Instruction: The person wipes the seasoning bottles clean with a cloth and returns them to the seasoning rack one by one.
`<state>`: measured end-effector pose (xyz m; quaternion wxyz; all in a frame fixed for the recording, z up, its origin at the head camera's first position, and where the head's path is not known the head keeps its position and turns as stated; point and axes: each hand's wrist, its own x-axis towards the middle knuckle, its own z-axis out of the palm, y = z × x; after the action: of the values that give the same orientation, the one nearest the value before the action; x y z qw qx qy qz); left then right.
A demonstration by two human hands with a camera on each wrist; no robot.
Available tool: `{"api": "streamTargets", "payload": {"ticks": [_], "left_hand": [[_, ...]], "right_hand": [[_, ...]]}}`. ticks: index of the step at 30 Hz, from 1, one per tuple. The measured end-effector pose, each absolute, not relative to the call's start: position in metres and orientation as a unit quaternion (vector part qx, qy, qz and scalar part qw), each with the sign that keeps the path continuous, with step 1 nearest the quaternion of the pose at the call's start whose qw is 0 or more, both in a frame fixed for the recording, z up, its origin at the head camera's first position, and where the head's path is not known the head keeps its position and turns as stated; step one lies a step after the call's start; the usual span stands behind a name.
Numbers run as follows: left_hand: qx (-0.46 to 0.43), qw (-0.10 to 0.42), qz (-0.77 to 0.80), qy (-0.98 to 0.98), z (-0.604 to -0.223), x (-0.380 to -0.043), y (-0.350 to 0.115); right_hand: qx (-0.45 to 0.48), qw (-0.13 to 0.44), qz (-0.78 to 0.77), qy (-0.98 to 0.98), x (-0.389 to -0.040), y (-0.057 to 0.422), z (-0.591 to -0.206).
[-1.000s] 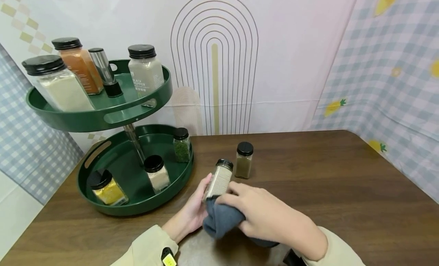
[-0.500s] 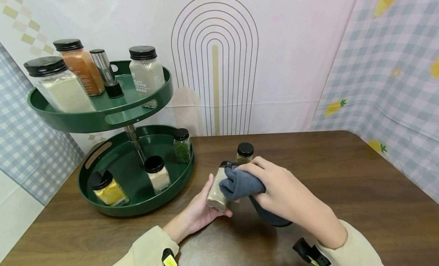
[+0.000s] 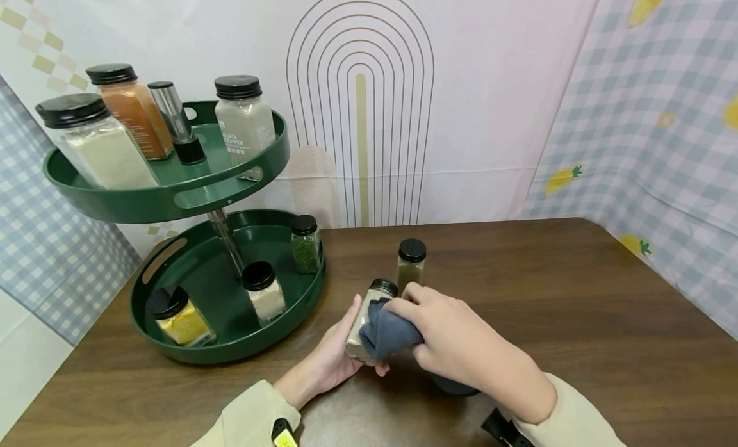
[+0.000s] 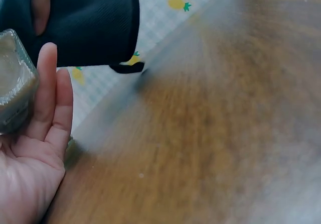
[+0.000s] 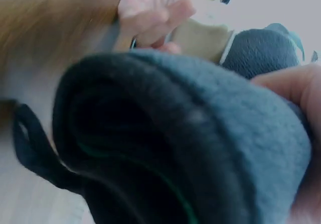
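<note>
My left hand (image 3: 330, 358) holds a small clear spice jar (image 3: 359, 338) with a black lid, tilted, over the table; its contents look pale beige. In the left wrist view the jar's base (image 4: 12, 76) faces the camera, beside the raised fingers. A folded dark blue-grey cloth (image 3: 391, 332) is gripped in my right hand (image 3: 455, 335) and lies against the jar's side, covering part of it. The cloth (image 5: 210, 123) fills much of the right wrist view, with its rolled edge and a hanging loop. Another jar (image 3: 411, 268), with a black lid, stands just behind.
On the left stands a two-tier green tray rack. Its upper tray (image 3: 138, 200) bears large jars around a metal post (image 3: 173, 114); the lower tray (image 3: 230, 351) holds a yellow jar (image 3: 187, 322), a white one (image 3: 268, 300) and a green-herb one (image 3: 305, 248). A patterned curtain (image 3: 490, 114) backs the table.
The cloth and right hand went up to the jar's lid and right, then came back down and left onto its side. The left hand keeps hold of the jar.
</note>
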<state>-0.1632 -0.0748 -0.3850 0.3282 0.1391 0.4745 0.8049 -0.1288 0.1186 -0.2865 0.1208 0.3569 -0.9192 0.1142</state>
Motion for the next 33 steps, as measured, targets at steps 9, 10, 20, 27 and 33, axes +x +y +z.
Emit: {"api": "streamTargets", "payload": {"ticks": [9,10,20,27,33], "left_hand": [[0.078,0.305,0.811,0.494,-0.388,-0.163,-0.073],[0.083,0.308,0.809,0.493,-0.388,-0.163,-0.073],[0.150,0.349,0.802,0.462,-0.384,-0.166,-0.072],[0.136,0.335,0.817,0.449,-0.384,-0.167,-0.072],[0.105,0.296,0.852,0.418,-0.386,-0.167,-0.074]], "right_hand": [[0.413,0.073,0.147,-0.896,-0.118,0.120,-0.274],[0.404,0.087,0.152,-0.898,-0.119,0.122,-0.273],[0.306,0.180,0.180,-0.917,-0.137,0.128,-0.283],[0.342,0.160,0.162,-0.912,-0.137,0.125,-0.289],[0.377,0.089,0.134,-0.912,-0.129,0.124,-0.284]]}}
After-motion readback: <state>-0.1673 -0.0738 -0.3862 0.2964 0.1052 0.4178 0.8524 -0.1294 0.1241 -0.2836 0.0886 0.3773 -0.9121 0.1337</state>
